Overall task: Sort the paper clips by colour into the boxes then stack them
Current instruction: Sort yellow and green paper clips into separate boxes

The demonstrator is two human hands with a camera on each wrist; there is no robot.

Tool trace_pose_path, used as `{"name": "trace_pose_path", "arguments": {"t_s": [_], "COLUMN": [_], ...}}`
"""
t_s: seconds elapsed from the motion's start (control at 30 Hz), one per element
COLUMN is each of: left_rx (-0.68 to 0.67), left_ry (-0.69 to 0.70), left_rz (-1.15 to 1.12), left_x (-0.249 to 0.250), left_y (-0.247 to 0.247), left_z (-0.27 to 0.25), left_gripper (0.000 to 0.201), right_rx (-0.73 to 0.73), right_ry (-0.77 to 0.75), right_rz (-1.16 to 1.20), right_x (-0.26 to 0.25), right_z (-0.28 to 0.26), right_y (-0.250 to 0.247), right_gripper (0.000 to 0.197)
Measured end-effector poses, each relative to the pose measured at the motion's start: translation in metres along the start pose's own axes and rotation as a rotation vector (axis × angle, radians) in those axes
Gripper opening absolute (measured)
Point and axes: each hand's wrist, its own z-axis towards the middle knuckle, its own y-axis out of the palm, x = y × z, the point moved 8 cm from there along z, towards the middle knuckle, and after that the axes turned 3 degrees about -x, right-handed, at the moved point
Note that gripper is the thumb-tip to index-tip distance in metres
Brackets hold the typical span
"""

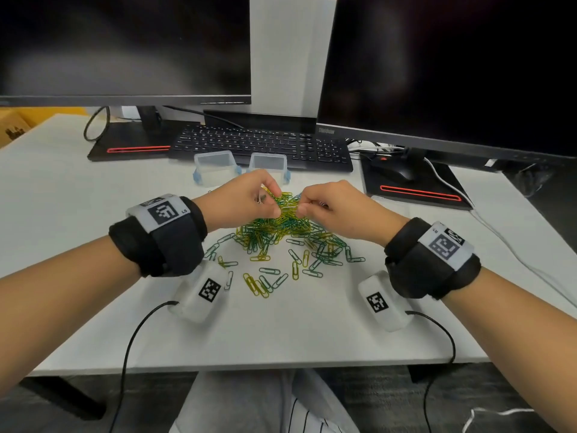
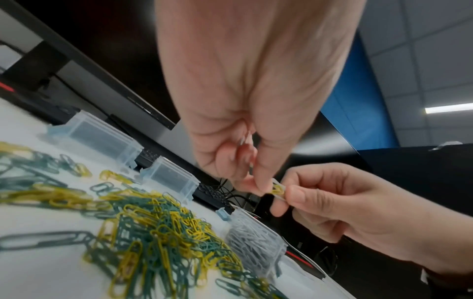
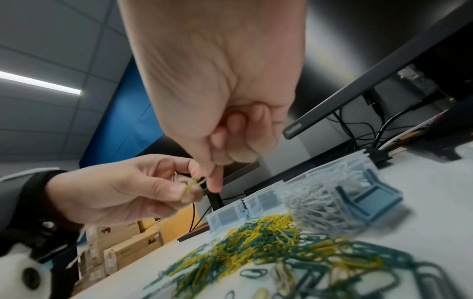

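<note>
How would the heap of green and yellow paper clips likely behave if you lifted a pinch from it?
The heap looks interlocked, so a pinch would probably drag up linked clips; both hands, left hand and right hand, seem to be parting a yellow clip. Each thin wire clip is likely light and stiff. Lying flat on the table, strays probably slide rather than roll.
</note>
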Motion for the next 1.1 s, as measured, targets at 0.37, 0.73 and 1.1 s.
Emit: {"name": "trace_pose_path", "arguments": {"t_s": [0.37,0.73,1.1], "left_rx": [0.01,-0.095,0.01], "left_ry": [-0.134,-0.075,-0.119], "left_rz": [-0.487,-0.032,-0.16], "left_x": [0.001,0.012,0.039], "left_y": [0.013,0.004,0.0], "left_z": [-0.007,-0.008,0.049], "left_gripper": [0.032,0.04,0.019], "right_rx": [0.169,0.404,0.018], "right_ry": [-0.038,0.191,0.425], "right_rz": [-0.223,0.32,0.051], "right_x": [-0.019,0.028,0.089], "right_z": [-0.013,-0.009,0.002], "right_y": [-0.009,-0.035,-0.036], "right_gripper": [0.021,0.015,0.03]}}
